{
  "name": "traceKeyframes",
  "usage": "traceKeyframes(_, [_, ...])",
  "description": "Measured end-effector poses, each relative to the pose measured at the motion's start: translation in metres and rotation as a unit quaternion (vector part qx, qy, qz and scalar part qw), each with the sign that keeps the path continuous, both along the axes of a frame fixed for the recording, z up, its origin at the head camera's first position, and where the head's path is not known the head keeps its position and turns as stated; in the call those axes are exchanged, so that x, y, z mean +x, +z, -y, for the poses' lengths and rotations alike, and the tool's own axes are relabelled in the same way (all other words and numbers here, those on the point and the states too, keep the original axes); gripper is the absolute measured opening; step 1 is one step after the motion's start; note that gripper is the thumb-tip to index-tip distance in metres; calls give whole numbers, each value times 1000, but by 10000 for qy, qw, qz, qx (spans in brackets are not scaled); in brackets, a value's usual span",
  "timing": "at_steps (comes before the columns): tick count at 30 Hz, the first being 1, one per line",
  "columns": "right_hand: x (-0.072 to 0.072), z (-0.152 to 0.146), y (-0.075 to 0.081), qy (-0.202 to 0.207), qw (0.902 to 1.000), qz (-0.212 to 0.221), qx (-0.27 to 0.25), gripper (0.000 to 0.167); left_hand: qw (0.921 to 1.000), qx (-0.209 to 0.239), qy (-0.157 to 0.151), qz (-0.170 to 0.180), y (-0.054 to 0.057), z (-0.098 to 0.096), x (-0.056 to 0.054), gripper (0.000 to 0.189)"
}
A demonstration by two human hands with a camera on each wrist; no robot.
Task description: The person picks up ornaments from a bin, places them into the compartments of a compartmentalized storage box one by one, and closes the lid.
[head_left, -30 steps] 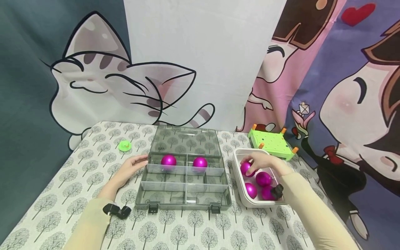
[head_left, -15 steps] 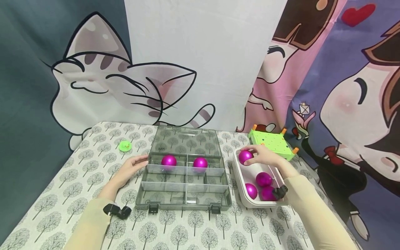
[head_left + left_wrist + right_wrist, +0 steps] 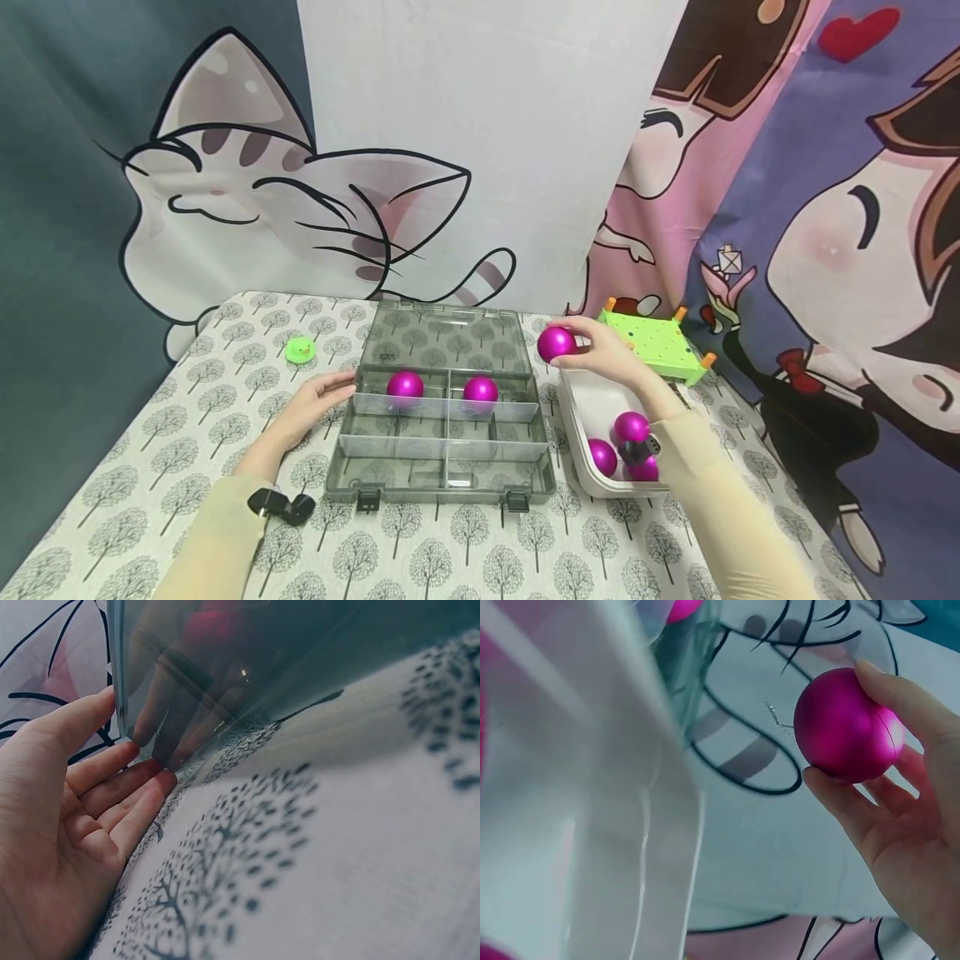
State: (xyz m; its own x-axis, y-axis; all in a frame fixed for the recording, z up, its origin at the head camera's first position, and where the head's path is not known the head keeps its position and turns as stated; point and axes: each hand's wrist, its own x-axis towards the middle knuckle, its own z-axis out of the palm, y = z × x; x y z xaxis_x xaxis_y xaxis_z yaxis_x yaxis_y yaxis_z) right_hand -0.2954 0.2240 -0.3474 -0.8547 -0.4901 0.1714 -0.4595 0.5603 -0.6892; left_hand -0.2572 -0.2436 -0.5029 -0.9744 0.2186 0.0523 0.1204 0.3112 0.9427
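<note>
My right hand [image 3: 596,350] grips a magenta bauble [image 3: 556,345] between thumb and fingers, above the far left corner of a white tub [image 3: 573,417]. In the right wrist view, a thin silvery thread shows beside this bauble [image 3: 847,726]. Several more magenta baubles [image 3: 602,457] lie in the tub. A grey see-through divided box [image 3: 442,497] stands with its lid raised. Two baubles sit in its back row, one on the left [image 3: 405,387] and one on the right [image 3: 480,392]. My left hand [image 3: 311,408] touches the box's left side with extended fingers [image 3: 135,810].
A green toy duck [image 3: 300,351] sits left of the box. Behind the tub stands a light-green pegged toy [image 3: 652,343] with orange legs. Tree-patterned cloth [image 3: 390,558] covers the table, and cartoon curtains [image 3: 487,125] hang behind it.
My right hand has lifted one bauble out of the white tub and carried it up and left past the rim. The left hand has stayed at the box's side.
</note>
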Motion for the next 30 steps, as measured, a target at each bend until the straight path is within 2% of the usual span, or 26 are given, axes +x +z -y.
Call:
traceKeyframes(5, [-3, 27, 5, 97, 9992, -156, -341, 61, 9999, 108, 1, 27, 0, 0, 0, 55])
traceKeyframes(18, [0, 104, 16, 396, 9924, -102, -1158, 62, 9999, 136, 22, -20, 1, 2, 2, 54])
traceKeyframes(25, [5, 143, 9, 653, 9839, 46, -1662, 64, 9999, 134, 21, -16, 2, 1, 2, 54])
traceKeyframes(30, [13, 166, -2, 927, 9806, 97, -1726, 63, 9999, 168, 25, -1, 2, 0, 2, 53])
